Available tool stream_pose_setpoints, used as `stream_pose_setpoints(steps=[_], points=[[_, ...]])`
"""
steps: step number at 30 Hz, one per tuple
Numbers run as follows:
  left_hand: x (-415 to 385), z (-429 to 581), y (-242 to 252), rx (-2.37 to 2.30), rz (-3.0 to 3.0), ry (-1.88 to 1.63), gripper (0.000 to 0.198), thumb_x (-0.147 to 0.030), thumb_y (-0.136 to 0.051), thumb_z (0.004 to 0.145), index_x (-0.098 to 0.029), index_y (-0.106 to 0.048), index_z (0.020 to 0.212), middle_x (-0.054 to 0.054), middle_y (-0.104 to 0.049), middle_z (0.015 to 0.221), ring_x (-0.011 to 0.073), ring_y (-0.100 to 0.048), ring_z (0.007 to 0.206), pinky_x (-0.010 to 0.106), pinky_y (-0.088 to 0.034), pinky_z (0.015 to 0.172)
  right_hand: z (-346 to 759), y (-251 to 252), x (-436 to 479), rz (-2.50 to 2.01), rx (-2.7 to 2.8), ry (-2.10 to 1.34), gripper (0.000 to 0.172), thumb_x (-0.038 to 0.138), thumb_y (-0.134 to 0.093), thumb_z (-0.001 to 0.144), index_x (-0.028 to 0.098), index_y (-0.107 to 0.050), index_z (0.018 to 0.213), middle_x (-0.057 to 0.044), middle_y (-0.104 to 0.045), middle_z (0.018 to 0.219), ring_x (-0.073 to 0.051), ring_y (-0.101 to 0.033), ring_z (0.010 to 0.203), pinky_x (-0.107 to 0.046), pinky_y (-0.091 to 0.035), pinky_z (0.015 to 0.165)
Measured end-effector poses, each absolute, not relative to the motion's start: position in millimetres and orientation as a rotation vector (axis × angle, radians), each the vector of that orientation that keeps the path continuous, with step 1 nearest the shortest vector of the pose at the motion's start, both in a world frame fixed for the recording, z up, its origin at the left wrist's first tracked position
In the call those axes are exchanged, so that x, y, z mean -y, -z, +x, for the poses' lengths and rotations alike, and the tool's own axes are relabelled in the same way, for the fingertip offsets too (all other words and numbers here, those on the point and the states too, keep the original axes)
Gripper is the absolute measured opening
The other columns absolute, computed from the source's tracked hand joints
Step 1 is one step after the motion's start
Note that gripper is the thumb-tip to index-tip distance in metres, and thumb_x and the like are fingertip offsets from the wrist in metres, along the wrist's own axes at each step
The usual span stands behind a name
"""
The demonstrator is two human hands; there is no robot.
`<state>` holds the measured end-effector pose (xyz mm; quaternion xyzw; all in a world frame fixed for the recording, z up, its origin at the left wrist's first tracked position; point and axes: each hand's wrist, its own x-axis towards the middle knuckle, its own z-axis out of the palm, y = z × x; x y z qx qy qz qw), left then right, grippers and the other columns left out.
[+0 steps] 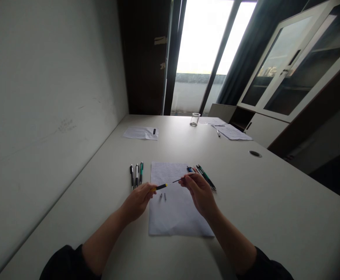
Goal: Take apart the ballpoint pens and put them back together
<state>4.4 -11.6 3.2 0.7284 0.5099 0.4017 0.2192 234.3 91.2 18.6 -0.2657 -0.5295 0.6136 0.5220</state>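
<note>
While left hand [138,200] grips a yellow-and-black pen barrel [161,187], right hand [200,194] pinches a thin dark refill [176,181]

Both pieces are over the paper sheets [176,217], ends facing, gap between; probably held so to line them up. Left fingers closed round the barrel's rear, front end sticking out. Right thumb and fingertips nearly together on the refill, a grip that likely gives fine control. Two small grey pen parts [165,196] lie on the paper below the barrel, presumably set there within reach. Three pens [137,175] side by side left of the paper, a bunch of pens [207,179] at its right edge, maybe split to leave the middle for working. Barrel: slim, black front section, yellow at the tip and by the fingers. Refill: straight, narrow, far end hidden by the hand. Exact tip shape too small to tell.
</note>
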Motion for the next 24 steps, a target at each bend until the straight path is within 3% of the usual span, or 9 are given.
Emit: stream_pose_setpoints(steps=[10,14,20,24], points=[[11.4,5.7,-5.2,-1.408,2.024,-1.081,0.024,-0.022,-0.036,0.1,-0.02,-0.053,0.118,0.007,-0.061,0.095,0.0161,-0.057,0.084,0.03,-0.047,0.079,228.9,-18.7,-82.9,-0.666,1.503,-1.464,0.017,0.034,-0.069,0.085,0.019,-0.069,0.091,-0.005,-0.071,0.087,-0.019,-0.068,0.082,-0.035,-0.055,0.078],[10.9,5.2,-3.6,-1.381,1.977,-1.122,0.024,-0.021,-0.036,0.1,-0.02,-0.052,0.119,0.006,-0.061,0.096,0.0157,-0.058,0.084,0.031,-0.048,0.079,226.2,-17.7,-81.9,-0.711,1.698,-1.43,0.027,0.035,-0.073,0.081,0.019,-0.07,0.102,-0.007,-0.07,0.095,-0.021,-0.068,0.088,-0.036,-0.056,0.082],[9.9,6.1,-1.8,-1.347,1.905,-1.2,0.024,-0.022,-0.038,0.1,-0.02,-0.051,0.12,0.006,-0.063,0.098,0.0146,-0.059,0.081,0.03,-0.05,0.078,227.7,-7.7,-87.7,-0.778,2.065,-1.06,0.02,0.035,-0.063,0.089,0.022,-0.072,0.101,-0.005,-0.065,0.089,-0.016,-0.063,0.072,-0.03,-0.054,0.068],[9.8,6.9,-2.3,-1.358,1.9,-1.189,0.023,-0.022,-0.038,0.1,-0.02,-0.051,0.119,0.006,-0.063,0.097,0.0146,-0.059,0.082,0.03,-0.05,0.079,227.1,3.9,-90.7,-0.763,2.352,-0.694,0.021,0.028,-0.066,0.088,0.026,-0.071,0.108,-0.005,-0.066,0.091,-0.021,-0.06,0.085,-0.035,-0.051,0.079]])
